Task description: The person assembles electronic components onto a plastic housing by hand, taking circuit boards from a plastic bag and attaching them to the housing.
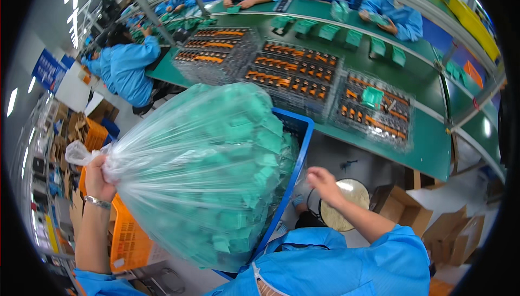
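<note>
One bag (200, 160), clear plastic, packed with green parts, lies over the blue crate (306, 133). It hides most of the crate; the upper right corner and the long right rim show past it. Whether its base rests inside or is held above the crate, cannot tell.

Bag's long axis: roughly left to right, dipping somewhat toward the lower right. Narrow neck points left, beyond the crate; full end bulges toward the right rim. Creases fan out from the neck. A loose tuft of film sticks out left of the grip.

Left hand (99, 179): fingers wrapped about the gathered neck, gripping it. Forearm nearly upright from the lower left, bracelet (97, 202) at the wrist, blue sleeve pushed below the elbow.

Right hand (323, 182): just outside the crate's right rim, apart from the bag. Fingers look loosely curled; how far closed, cannot tell. Forearm slants up and leftward from the lower right, bare to the elbow. Round stool (345, 204) beneath it.

Beyond the crate's upper right corner, green bench (428, 158): three lots of clear trays (292, 74) along its near edge, black and orange parts inside. One green piece (372, 97) sits on the rightmost.
</note>
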The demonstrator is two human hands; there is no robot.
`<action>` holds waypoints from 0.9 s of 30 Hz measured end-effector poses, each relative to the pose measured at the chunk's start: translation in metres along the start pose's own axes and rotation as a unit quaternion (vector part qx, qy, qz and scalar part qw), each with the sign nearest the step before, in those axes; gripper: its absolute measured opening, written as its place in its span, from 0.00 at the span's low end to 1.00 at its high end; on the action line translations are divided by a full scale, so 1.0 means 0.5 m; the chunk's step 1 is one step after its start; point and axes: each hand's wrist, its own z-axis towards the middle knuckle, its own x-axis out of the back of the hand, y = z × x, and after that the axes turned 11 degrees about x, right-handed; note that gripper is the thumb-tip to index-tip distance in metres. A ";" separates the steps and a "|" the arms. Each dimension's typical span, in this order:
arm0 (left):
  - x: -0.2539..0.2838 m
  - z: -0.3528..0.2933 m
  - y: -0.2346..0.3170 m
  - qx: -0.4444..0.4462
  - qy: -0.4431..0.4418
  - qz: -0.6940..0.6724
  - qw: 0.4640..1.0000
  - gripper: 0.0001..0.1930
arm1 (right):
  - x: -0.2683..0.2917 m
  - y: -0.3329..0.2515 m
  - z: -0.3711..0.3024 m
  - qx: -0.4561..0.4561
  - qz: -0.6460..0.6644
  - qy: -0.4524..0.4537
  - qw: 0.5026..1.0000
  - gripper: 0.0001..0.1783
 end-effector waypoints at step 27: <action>-0.173 -0.243 0.056 -0.156 0.175 0.531 0.814 0.12 | -0.249 -0.058 -0.013 -0.388 0.437 0.019 0.811 0.32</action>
